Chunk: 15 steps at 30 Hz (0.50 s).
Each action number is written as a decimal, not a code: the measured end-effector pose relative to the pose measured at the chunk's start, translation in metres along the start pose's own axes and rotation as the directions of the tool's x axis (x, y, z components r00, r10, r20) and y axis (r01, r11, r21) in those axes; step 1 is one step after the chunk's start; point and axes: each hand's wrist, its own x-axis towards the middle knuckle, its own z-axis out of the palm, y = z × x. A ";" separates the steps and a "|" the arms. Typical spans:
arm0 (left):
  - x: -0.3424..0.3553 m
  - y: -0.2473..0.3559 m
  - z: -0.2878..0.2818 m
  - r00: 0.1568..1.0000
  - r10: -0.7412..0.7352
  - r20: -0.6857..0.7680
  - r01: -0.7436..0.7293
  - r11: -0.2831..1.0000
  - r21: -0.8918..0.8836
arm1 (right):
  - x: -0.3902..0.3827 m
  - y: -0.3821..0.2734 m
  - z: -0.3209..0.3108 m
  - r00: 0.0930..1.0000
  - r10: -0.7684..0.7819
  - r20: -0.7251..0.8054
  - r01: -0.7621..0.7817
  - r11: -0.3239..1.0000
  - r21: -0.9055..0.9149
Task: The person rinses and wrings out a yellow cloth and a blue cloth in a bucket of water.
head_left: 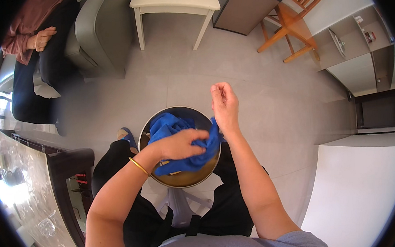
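The left hand (pixel 180 145) lies blurred over a blue cloth (pixel 170 125), thumb and fingers apart around a fold, though whether they clamp it cannot be told; the right hand (pixel 226 108) is raised with its fingers curled in toward the palm, a strip of the cloth rising beside its wrist. The cloth sits bunched in a round, gold-toned basin (pixel 209 170) between the person's knees. Beyond, a seated person's hand (pixel 42 39) rests near a grey armchair (pixel 104 34).

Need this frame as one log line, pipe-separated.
left hand: on blue cloth | right hand: curled, cloth end by wrist | blue cloth: bunched, mostly inside round basin
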 end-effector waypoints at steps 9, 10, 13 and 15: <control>-0.012 -0.011 0.026 0.952 -0.198 0.232 0.082 0.899 0.430 | -0.020 0.043 0.006 0.847 0.064 0.527 0.283 0.786 -0.550; -0.015 -0.007 0.024 0.949 -0.209 0.236 0.082 0.886 0.456 | -0.023 0.046 0.006 0.819 0.164 0.550 0.278 0.726 -0.629; -0.028 0.001 -0.003 0.945 -0.111 -0.307 0.296 0.687 0.663 | -0.028 0.067 0.003 0.751 0.265 0.604 0.380 0.575 -0.725; -0.036 -0.006 -0.028 0.749 0.030 -0.661 0.507 0.616 0.602 | -0.031 0.076 -0.001 0.684 0.405 0.607 0.381 0.510 -0.771</control>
